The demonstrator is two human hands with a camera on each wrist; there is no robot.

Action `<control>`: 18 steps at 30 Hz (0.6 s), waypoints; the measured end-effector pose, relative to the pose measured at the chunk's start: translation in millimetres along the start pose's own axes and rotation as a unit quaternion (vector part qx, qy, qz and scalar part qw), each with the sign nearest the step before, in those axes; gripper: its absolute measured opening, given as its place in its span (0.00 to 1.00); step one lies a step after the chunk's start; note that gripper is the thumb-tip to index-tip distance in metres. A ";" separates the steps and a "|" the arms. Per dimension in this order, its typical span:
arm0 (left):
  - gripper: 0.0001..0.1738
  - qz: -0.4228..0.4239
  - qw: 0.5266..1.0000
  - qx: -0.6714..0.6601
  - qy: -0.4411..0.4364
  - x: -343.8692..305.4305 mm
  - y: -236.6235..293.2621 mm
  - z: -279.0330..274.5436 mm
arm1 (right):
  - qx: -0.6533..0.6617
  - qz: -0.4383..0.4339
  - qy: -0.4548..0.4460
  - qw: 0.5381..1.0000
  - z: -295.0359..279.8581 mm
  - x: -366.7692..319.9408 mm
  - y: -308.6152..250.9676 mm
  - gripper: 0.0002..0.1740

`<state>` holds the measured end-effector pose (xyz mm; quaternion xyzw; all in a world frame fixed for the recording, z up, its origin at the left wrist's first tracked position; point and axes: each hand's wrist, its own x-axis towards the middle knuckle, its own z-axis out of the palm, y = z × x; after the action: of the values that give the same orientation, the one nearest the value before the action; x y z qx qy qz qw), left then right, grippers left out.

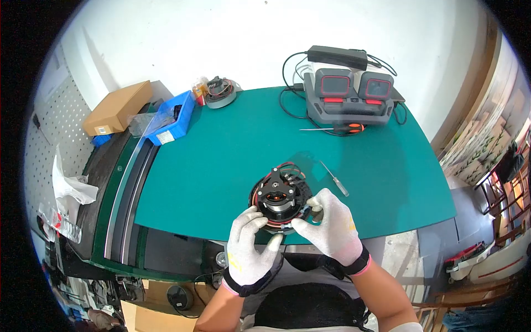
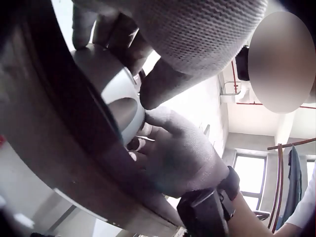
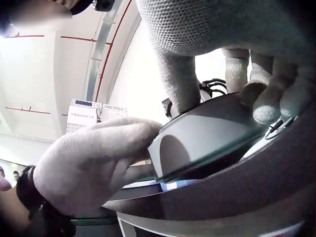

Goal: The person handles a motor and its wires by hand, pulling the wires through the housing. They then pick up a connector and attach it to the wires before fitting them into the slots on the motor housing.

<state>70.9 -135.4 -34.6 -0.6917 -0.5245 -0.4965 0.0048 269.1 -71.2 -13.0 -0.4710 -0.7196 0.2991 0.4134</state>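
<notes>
A round motor unit (image 1: 276, 193) with a black three-armed bracket on top and red and black wires round its rim sits at the front edge of the green tabletop. My gloved left hand (image 1: 248, 243) grips its left front side, fingers along the rim and thumb at the front. On the right front of the rim, my gloved right hand (image 1: 335, 228) holds on with thumb and bent fingers. Both wrist views show the unit's smooth pale housing (image 3: 212, 131) between the two hands. A small screwdriver (image 1: 335, 179) with a clear handle lies right of the unit.
An orange-and-black screwdriver (image 1: 348, 128) lies before a grey charging dock (image 1: 348, 110) with cables at the back. Another round unit (image 1: 221, 98) stands back left, near a blue bin (image 1: 176, 128) and a cardboard box (image 1: 119, 108). The green tabletop (image 1: 210, 166) ends close to my body.
</notes>
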 end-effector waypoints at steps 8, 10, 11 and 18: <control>0.23 0.067 0.997 0.046 -0.011 -6.8 -11.0 3.1 | 0.019 -0.030 0.006 0.999 1.5 -1.2 6.8 0.25; 0.24 0.078 0.995 0.066 -0.018 -4.8 -10.3 0.7 | 0.020 -0.031 0.010 0.999 1.9 -1.1 7.5 0.25; 0.25 0.093 0.992 0.085 -0.025 -3.5 -10.2 -0.4 | 0.021 -0.034 0.009 0.999 1.5 -1.8 8.1 0.25; 0.37 0.095 0.986 0.135 0.012 -16.3 -10.3 15.7 | 0.025 -0.068 0.024 0.997 -0.6 -6.4 19.8 0.24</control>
<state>74.8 -134.2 -59.1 -0.7252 -0.5188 -0.4265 0.1516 279.5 -69.6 -31.0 -0.4172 -0.7321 0.2768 0.4620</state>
